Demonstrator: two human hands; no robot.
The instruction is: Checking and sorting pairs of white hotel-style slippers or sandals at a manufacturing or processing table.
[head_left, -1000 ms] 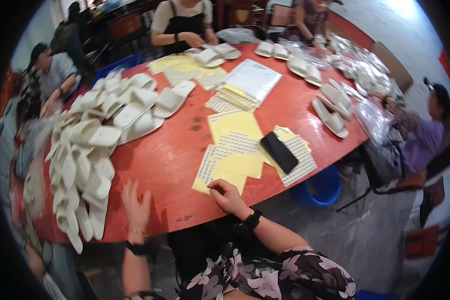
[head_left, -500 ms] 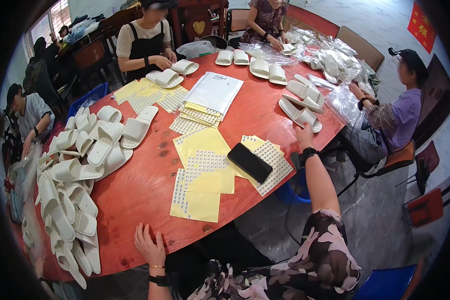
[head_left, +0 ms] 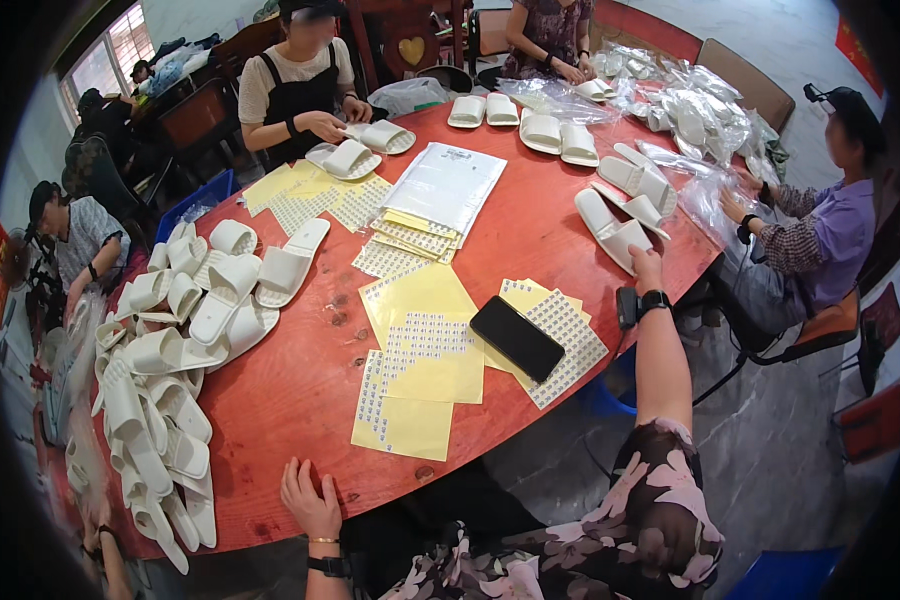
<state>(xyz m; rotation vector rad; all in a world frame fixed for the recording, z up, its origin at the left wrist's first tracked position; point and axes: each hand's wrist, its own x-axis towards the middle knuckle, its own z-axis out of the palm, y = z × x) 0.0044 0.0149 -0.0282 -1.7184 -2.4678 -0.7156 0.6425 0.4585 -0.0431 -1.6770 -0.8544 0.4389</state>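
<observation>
Our right grip (head_left: 648, 268), just off the sticker sheets (head_left: 440, 382), now touches a slipper (head_left: 617, 234) by the counter's (head_left: 270, 410) right edge; work seemingly shifts there. Clamped or not, we cannot tell. Our left grip (head_left: 312, 500) lies spread apart.

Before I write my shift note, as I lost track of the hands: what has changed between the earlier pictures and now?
The right hand has moved rightward from the yellow sheets; its fingers now touch the near end of a white slipper. The left hand has drawn back to the table's near edge. The phone looks unmoved.
</observation>
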